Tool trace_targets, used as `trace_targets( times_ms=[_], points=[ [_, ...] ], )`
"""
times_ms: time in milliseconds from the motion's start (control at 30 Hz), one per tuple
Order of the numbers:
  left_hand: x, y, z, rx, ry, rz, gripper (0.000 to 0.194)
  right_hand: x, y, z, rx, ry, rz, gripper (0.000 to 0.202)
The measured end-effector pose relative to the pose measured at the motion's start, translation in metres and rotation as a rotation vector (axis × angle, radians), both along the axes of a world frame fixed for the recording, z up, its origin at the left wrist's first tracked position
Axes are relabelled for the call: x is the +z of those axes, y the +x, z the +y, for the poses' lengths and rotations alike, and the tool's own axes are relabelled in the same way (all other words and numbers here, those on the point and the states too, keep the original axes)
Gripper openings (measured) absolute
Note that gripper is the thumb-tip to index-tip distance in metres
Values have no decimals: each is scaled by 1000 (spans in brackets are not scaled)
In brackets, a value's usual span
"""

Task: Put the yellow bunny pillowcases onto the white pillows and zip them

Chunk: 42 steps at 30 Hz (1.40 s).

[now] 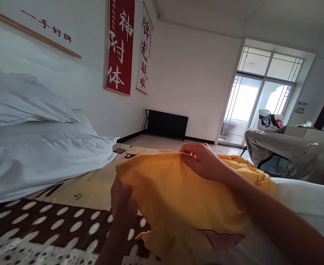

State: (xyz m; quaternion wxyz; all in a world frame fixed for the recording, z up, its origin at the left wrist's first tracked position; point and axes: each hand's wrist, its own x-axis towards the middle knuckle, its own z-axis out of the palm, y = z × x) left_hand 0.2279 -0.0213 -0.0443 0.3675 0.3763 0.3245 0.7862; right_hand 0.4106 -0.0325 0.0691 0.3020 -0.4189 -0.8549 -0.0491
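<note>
A yellow cloth (175, 187), which looks like bedding, is stretched up between both hands, and a pink patch with a dark outline shows low on it. My right hand (200, 160) pinches its upper edge between thumb and fingers. At the cloth's left corner, my left hand (123, 198) is closed on the fabric; its fingertips are partly hidden. More of the yellow cloth lies bunched behind my right forearm. Beneath it spreads a patterned bed cover (79, 195), beige with a brown, white-spotted band.
Stacked white pillows (40, 151) lie at the left by the wall. White bedding (308, 195) extends at the right. Beyond the bed, a black folded panel (167, 124) leans against the wall. A covered table (283, 147) with bags stands near the glass door (241, 106).
</note>
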Motion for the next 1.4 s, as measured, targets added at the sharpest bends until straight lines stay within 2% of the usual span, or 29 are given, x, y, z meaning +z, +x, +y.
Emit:
trace_targets(
  times_ms=[67, 167, 300, 467, 633, 733, 833, 1000, 1100, 1233, 1400],
  points=[
    [6, 1, -10, -8, -22, 77, 51, -2, -1, -2, -7, 52, -47, 12],
    [13, 3, -21, 51, -155, 237, 43, -5, -3, -3, -44, 165, -133, 12],
    [20, 0, -33, 1, -151, 315, 36, -7, -6, -6, -66, 262, -210, 14],
    [22, -1, -40, -105, -180, 390, 39, -8, -13, -17, 90, 77, -182, 5],
    [13, -4, -31, 23, -136, 519, 32, -12, -18, -18, 167, 53, -84, 9],
    [8, -5, -27, 108, -125, 502, 33, -15, -19, -16, 198, 42, -13, 10],
    [10, -3, -30, 166, -143, 409, 35, -16, -20, -14, 204, 78, -5, 13],
    [16, 1, -37, 113, -171, 269, 32, -14, -24, -20, 179, 111, -55, 15],
    [10, 1, -32, 77, -85, 324, 29, -15, -28, -21, 154, 78, -95, 12],
    [7, 6, -27, 130, 63, 365, 28, -21, -31, -17, 167, 124, -84, 8],
    [15, 6, -30, 111, -151, 310, 38, -25, -31, -10, 180, 86, 93, 11]
  ],
)
